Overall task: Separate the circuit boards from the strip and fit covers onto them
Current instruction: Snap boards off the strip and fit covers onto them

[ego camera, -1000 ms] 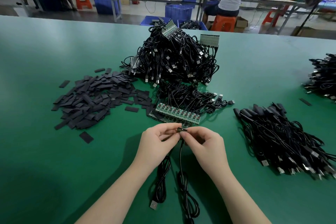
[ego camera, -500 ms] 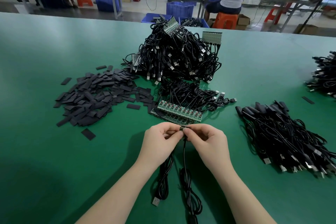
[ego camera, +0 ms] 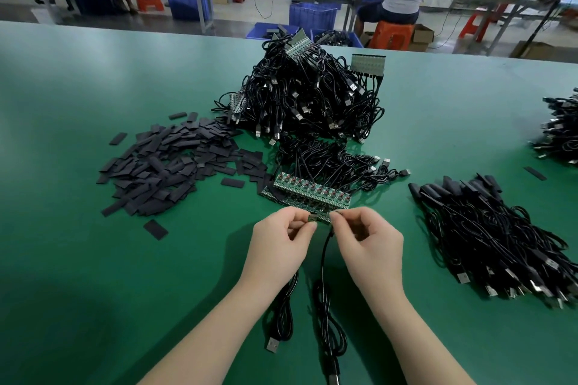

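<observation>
Green board pieces now sit apart: left hand (ego camera: 283, 237) pinches one small board (ego camera: 312, 217), right hand (ego camera: 367, 236) pinches another, previously joined. Separation looks done; black covers (ego camera: 162, 169) remain unfitted.

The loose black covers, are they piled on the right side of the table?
No, the loose black covers lie in a heap left of the circuit board strip; the pile on the right is finished cables.

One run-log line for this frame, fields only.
stage: separating boards | left hand: pinches small board | right hand: pinches adjoining piece | board strip: on table | covers: untouched
</observation>
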